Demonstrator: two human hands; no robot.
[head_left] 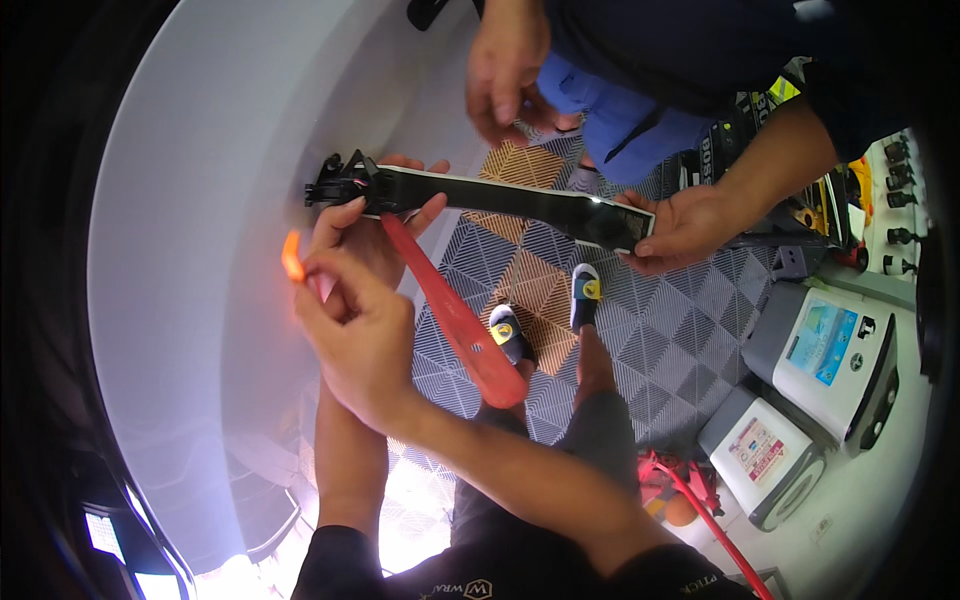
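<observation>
My left hand (370, 240) is closed round the left end of a long black trim piece (470, 195), at its bracket (340, 185). A long red flat tool (465, 335) slants down from that bracket across my left wrist area. My right hand (355, 350), lower and crossing over my left forearm, pinches a small bright orange object (293, 255) too blurred to make out. A co-worker's hand (680, 230) grips the trim piece's right end, and their other hand (505, 85) hangs above it, fingers curled.
A pale curved vehicle panel (160, 300) runs along the left. Below are my sandalled feet (510, 330) on patterned grid tiles (650, 330). Two grey-and-white machines (815, 350) stand at the right near tools on a shelf (900, 200). Red equipment (680, 485) lies at the lower right.
</observation>
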